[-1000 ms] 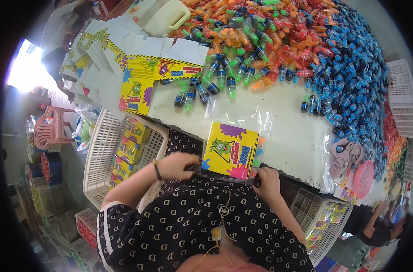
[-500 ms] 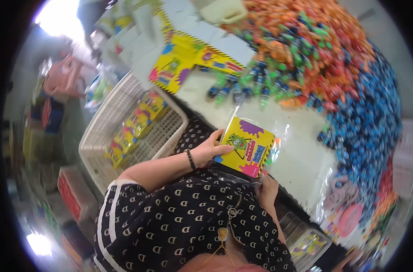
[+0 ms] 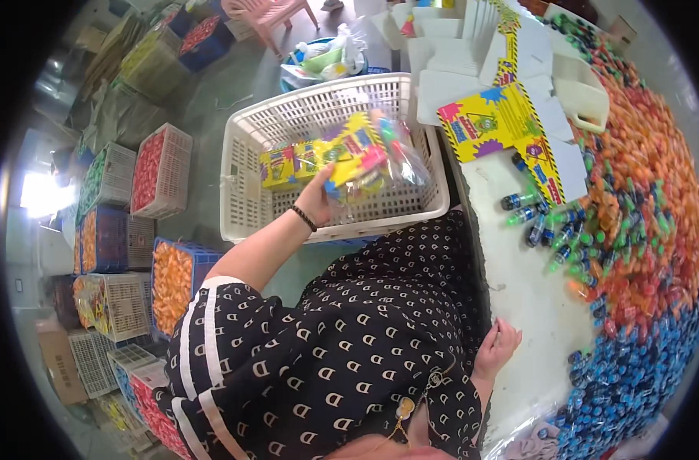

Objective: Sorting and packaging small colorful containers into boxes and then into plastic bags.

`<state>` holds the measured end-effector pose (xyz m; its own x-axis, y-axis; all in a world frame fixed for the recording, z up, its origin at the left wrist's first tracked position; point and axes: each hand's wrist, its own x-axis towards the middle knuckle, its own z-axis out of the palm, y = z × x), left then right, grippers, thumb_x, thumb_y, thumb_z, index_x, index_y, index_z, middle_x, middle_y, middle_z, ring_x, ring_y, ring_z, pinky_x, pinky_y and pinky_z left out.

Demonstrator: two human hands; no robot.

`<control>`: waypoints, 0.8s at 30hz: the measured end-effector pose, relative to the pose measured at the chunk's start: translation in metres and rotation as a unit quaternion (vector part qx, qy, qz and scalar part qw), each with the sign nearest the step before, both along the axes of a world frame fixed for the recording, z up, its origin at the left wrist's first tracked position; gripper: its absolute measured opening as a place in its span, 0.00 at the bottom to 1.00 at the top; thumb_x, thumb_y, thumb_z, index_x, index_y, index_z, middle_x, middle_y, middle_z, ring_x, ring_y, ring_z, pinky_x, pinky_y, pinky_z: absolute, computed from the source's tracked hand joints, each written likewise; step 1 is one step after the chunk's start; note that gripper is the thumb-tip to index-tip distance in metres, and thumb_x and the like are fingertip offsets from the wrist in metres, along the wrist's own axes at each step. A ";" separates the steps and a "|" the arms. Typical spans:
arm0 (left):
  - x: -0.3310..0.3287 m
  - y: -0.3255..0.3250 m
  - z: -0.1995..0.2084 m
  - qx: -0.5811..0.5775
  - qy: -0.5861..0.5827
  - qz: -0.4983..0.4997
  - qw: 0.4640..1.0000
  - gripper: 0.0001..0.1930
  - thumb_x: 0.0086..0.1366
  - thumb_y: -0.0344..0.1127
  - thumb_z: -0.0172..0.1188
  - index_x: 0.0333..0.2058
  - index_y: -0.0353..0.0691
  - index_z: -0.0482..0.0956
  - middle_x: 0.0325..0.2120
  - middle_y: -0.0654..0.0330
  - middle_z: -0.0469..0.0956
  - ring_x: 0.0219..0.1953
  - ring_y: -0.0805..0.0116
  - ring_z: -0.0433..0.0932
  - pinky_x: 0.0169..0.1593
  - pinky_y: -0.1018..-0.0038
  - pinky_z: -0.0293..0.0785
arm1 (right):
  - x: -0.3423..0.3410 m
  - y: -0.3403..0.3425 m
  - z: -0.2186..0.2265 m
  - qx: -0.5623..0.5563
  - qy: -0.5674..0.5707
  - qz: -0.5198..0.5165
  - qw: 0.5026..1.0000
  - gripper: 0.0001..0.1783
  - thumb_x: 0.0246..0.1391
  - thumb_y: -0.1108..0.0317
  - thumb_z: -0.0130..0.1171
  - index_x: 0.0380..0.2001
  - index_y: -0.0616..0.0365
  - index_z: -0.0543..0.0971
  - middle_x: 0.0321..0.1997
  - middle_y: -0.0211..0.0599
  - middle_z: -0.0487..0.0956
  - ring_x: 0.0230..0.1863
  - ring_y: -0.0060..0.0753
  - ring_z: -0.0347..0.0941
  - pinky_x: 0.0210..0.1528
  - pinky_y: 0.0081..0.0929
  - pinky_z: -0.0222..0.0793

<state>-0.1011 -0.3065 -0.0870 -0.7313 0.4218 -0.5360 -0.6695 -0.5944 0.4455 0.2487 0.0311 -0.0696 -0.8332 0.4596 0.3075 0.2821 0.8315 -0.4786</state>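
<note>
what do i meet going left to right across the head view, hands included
Lower-left cardboard box, nearest blue crate, left hand, held pack, right hand, blue bottles

Basket wall [image 3: 380, 225], boxes [image 3: 277, 167]; seemingly room between

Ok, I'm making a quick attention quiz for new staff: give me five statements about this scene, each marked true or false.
1. The left hand holds a bagged yellow pack at the basket. True.
2. The right hand grips a blue bottle. False: no object shows in the right hand, which is by the edge of the table.
3. More packs lie in the basket. True.
4. The bracelet is on the right wrist. False: the bracelet is on the left wrist.
5. The chair is green. False: the chair is pink.
</note>
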 end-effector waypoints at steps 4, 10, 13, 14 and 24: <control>-0.031 -0.028 -0.047 -0.092 -0.095 0.061 0.989 0.24 0.63 0.54 0.58 0.52 0.47 0.71 0.46 0.60 0.77 0.44 0.60 0.76 0.49 0.59 0.72 | -0.011 0.003 -0.011 -0.026 0.038 -0.031 0.998 0.08 0.58 0.76 0.51 0.40 0.59 0.77 0.33 0.37 0.75 0.35 0.37 0.70 0.53 0.38 0.60; -0.038 0.001 -0.091 -0.186 -0.265 0.003 0.946 0.28 0.57 0.58 0.63 0.49 0.47 0.72 0.46 0.62 0.76 0.42 0.66 0.78 0.41 0.68 0.76 | -0.017 0.001 -0.012 -0.012 0.045 -0.040 0.998 0.09 0.56 0.78 0.53 0.40 0.62 0.77 0.30 0.38 0.73 0.33 0.38 0.67 0.42 0.33 0.64; -0.047 0.031 -0.116 -0.222 -0.286 -0.041 0.931 0.31 0.55 0.59 0.63 0.51 0.47 0.70 0.48 0.60 0.75 0.43 0.64 0.78 0.42 0.67 0.76 | -0.017 0.000 -0.014 -0.009 0.023 -0.050 0.998 0.10 0.54 0.77 0.53 0.41 0.59 0.77 0.32 0.35 0.74 0.35 0.38 0.69 0.53 0.40 0.59; -0.050 0.039 -0.124 -0.243 -0.285 -0.058 0.925 0.31 0.55 0.59 0.64 0.52 0.47 0.69 0.47 0.60 0.75 0.42 0.64 0.78 0.42 0.68 0.75 | -0.016 0.000 -0.014 -0.012 0.008 -0.052 0.999 0.11 0.54 0.75 0.54 0.42 0.56 0.77 0.34 0.33 0.76 0.37 0.38 0.72 0.63 0.47 0.55; -0.078 0.128 -0.175 -0.253 -0.166 -0.520 0.799 0.30 0.67 0.51 0.50 0.61 0.38 0.61 0.53 0.43 0.73 0.49 0.56 0.79 0.52 0.62 0.72 | -0.027 -0.003 -0.008 0.025 -0.019 -0.066 0.997 0.12 0.51 0.78 0.53 0.40 0.59 0.77 0.34 0.38 0.74 0.38 0.44 0.68 0.51 0.39 0.64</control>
<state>-0.1795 -0.1790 -0.2620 0.0911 0.3763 -0.9220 -0.8155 0.5596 0.1478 0.2216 0.0282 -0.0777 -0.7779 0.5508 0.3024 0.4079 0.8088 -0.4237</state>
